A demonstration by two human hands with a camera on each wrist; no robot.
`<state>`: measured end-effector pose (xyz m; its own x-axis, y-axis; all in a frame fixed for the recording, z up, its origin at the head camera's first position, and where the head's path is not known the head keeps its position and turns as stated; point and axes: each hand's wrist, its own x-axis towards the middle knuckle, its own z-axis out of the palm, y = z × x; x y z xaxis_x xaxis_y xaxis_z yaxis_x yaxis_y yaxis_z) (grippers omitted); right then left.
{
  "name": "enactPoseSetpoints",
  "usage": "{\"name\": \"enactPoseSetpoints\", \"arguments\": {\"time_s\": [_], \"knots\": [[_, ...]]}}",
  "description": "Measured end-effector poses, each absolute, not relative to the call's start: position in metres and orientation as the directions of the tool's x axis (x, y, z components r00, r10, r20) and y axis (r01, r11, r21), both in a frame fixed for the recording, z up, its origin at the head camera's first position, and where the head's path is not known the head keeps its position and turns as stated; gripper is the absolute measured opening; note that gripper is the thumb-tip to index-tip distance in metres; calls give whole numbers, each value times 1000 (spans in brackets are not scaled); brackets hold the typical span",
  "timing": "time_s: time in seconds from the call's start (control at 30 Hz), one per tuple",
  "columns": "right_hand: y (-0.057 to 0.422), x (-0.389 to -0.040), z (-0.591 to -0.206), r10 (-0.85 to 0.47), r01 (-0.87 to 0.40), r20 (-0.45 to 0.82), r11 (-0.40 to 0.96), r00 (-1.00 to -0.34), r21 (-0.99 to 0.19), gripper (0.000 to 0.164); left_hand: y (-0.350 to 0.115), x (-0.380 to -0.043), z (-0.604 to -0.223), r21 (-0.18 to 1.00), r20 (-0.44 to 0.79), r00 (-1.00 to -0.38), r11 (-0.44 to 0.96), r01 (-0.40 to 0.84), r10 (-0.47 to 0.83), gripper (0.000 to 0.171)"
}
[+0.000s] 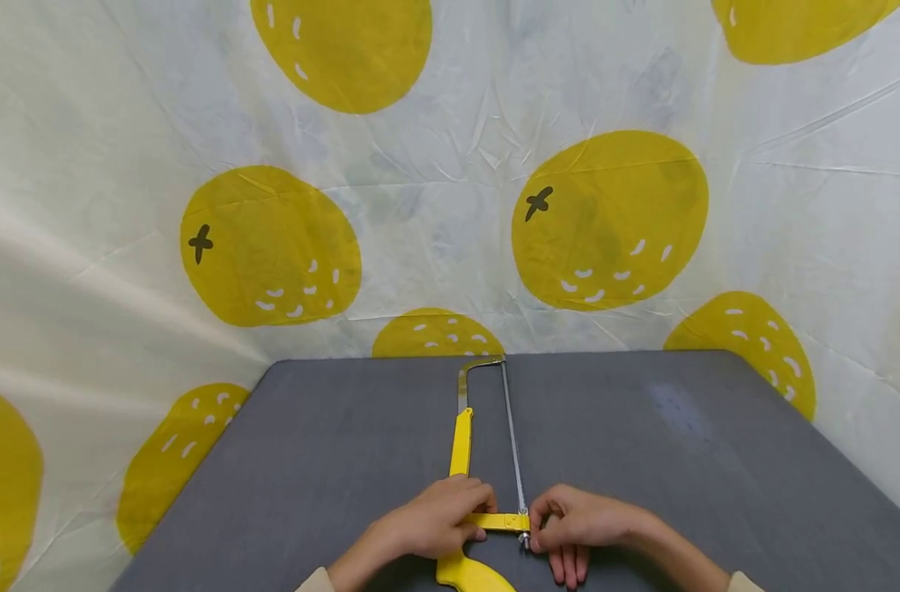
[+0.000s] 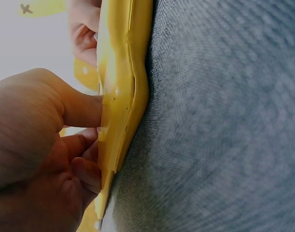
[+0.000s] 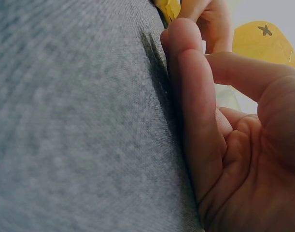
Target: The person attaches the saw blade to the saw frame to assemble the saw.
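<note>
A hacksaw [image 1: 460, 444] with a yellow frame and handle lies on the grey tabletop, its silver front bow pointing away. Its thin blade [image 1: 510, 436] runs along the right side to a yellow crosspiece [image 1: 497, 521]. My left hand [image 1: 445, 514] grips the frame where the crosspiece meets it, thumb and fingers bent around the yellow part [image 2: 120, 92]. At the crosspiece's outer end sits a small silver wing nut [image 1: 524, 540]. My right hand [image 1: 586, 522] has thumb and index finger at this wing nut, the other fingers [image 3: 198, 111] resting low against the tabletop.
The grey tabletop [image 1: 331, 444] reaches back to a pale cloth [image 1: 435, 238] printed with large yellow fruit, which hangs behind it and along both sides. A whitish patch [image 1: 679, 411] marks the tabletop at the right.
</note>
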<state>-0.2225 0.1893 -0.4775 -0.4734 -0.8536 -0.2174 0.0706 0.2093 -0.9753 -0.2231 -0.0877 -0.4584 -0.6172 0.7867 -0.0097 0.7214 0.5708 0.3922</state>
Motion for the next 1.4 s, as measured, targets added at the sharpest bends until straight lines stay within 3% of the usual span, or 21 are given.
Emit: {"name": "enactPoseSetpoints", "arguments": {"time_s": [0.57,0.83,1.1,1.4], "knots": [[189,-223,-474,-850,78,-237,227,-471,-971,10,-87,-223,-459,356,3,-608,567,743,794,17],[187,-218,-482,-828,74,-246,242,-505,-967,34,-87,-221,-469,333,12,-601,563,756,800,17],[188,-216,-487,-849,64,-234,232,-474,-971,19,-88,-219,-471,324,16,-597,560,762,802,18],[189,-219,-486,-864,35,-206,214,-460,-976,31,-88,-222,-472,334,10,-604,567,753,797,17]]}}
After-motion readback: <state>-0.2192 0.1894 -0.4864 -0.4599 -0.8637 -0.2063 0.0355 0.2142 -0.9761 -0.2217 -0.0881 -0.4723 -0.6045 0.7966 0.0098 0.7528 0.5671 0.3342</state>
